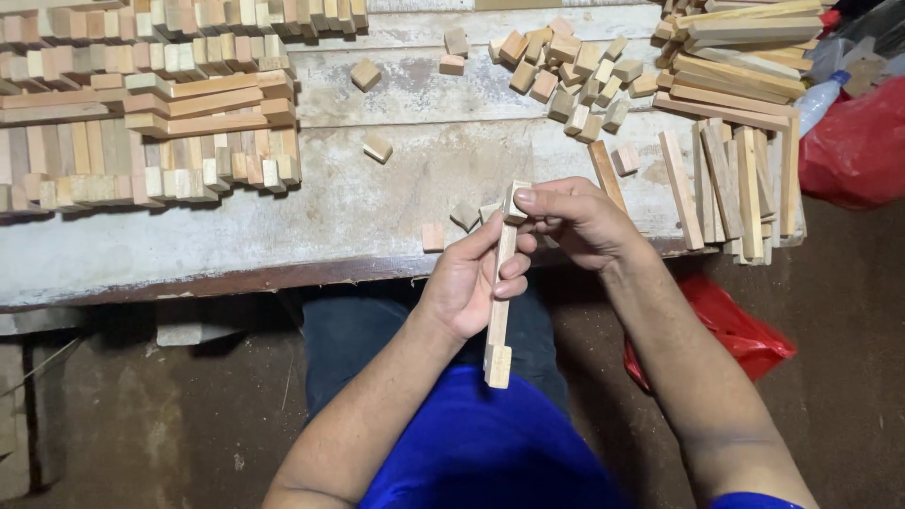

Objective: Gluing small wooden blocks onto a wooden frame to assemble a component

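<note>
My left hand (468, 280) grips a long thin wooden stick (500, 311) upright in front of my lap. A small wooden block (498, 365) sits fixed at the stick's near end. My right hand (577, 219) pinches another small wooden block (515, 202) at the stick's far end, fingers closed on it. Both hands hover just past the front edge of the worn white workbench (330, 212). A few loose blocks (464, 215) lie on the bench right behind my hands.
Stacks of assembled wooden pieces (141, 123) fill the bench's left side. A heap of small wooden blocks (570, 71) lies at the back centre, and loose sticks (735, 179) pile at the right. Red plastic bags (853, 141) and a plastic bottle (822, 99) sit to the right.
</note>
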